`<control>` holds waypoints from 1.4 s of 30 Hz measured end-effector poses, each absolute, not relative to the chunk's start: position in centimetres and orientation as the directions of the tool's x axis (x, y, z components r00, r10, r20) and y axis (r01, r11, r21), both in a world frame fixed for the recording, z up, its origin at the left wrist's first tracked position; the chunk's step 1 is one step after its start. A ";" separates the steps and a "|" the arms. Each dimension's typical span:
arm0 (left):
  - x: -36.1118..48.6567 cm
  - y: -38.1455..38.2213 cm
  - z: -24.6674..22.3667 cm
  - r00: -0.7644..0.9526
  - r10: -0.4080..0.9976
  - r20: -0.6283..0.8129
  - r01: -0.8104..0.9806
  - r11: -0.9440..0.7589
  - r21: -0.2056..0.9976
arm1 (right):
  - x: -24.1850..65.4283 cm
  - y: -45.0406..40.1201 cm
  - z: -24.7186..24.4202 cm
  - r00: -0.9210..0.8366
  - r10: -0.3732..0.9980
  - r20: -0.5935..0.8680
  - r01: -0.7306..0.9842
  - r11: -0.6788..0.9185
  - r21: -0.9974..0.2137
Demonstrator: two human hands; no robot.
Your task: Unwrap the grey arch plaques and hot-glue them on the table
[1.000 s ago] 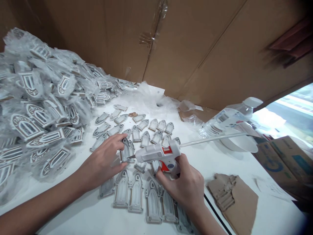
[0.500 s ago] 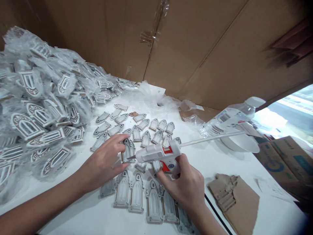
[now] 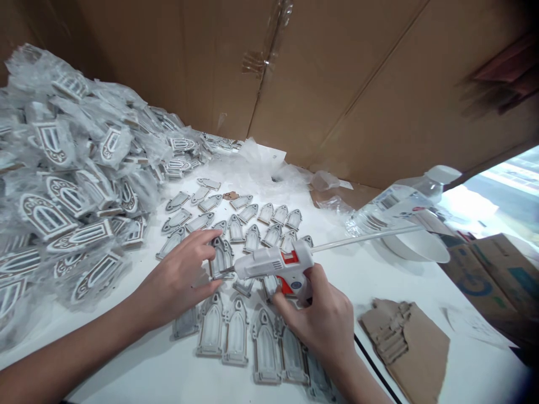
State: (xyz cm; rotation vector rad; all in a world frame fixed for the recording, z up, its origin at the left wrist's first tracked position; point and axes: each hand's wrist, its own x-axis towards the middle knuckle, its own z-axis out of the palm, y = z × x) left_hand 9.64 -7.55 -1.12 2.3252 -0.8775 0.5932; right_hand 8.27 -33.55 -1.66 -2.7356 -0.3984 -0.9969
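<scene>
In the middle of the head view my left hand (image 3: 179, 278) steadies a small grey arched window piece (image 3: 221, 255), fingers at its top and thumb near its lower edge. My right hand (image 3: 322, 317) is wrapped round a white hot glue gun (image 3: 269, 262) with an orange-red trigger. The gun's nozzle tip is at the bottom edge of that piece. A long clear glue stick (image 3: 362, 238) sticks out of the gun's back. Similar arched pieces (image 3: 264, 348) lie in rows around both hands, some partly hidden beneath them.
A heap of plastic-wrapped window pieces (image 3: 80, 196) fills the left side. At right are a plastic bottle (image 3: 404, 196), a white bowl (image 3: 421, 249), a torn cardboard piece (image 3: 415, 348) and a black cord (image 3: 377, 370). A cardboard wall (image 3: 320, 84) stands behind the white table (image 3: 138, 370).
Both hands, the window piece and the glue gun keep nearly the same place. The whole view has shifted very slightly.
</scene>
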 end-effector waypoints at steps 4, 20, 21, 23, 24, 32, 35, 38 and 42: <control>9.7 -7.6 -1.0 0.681 -0.445 0.581 -0.703 -0.620 0.349 | 8.3 -33.5 -1.5 0.723 0.176 0.669 0.308 -0.948 -0.084; 9.7 -7.5 -0.8 0.710 -0.394 0.584 -0.656 -0.672 0.344 | 8.4 -33.7 -1.1 0.716 0.170 0.677 0.287 -0.956 -0.063; 9.7 -7.5 -0.8 0.711 -0.392 0.584 -0.654 -0.674 0.344 | 8.4 -33.7 -1.2 0.715 0.170 0.678 0.286 -0.956 -0.062; 9.7 -7.5 -0.8 0.712 -0.391 0.584 -0.651 -0.680 0.339 | 8.4 -33.7 -1.2 0.715 0.168 0.679 0.283 -0.957 -0.061; 9.8 -7.5 -0.8 0.713 -0.390 0.582 -0.648 -0.684 0.336 | 8.3 -33.7 -1.3 0.715 0.168 0.679 0.283 -0.957 -0.061; 9.8 -7.3 -1.1 0.757 -0.388 0.526 -0.598 -0.735 0.319 | 8.4 -33.7 -1.0 0.721 0.154 0.676 0.284 -0.955 -0.086; 10.0 -7.0 -0.7 0.810 -0.380 0.447 -0.547 -0.764 0.342 | 8.5 -33.7 -0.9 0.730 0.130 0.671 0.256 -0.962 -0.092; 10.3 -6.6 0.1 0.878 -0.361 0.315 -0.465 -0.798 0.383 | 8.5 -33.8 -0.9 0.740 0.118 0.662 0.243 -0.965 -0.100; 10.9 -6.1 0.8 0.917 -0.364 0.162 -0.398 -0.810 0.432 | 8.5 -33.9 -1.0 0.743 0.120 0.658 0.249 -0.963 -0.105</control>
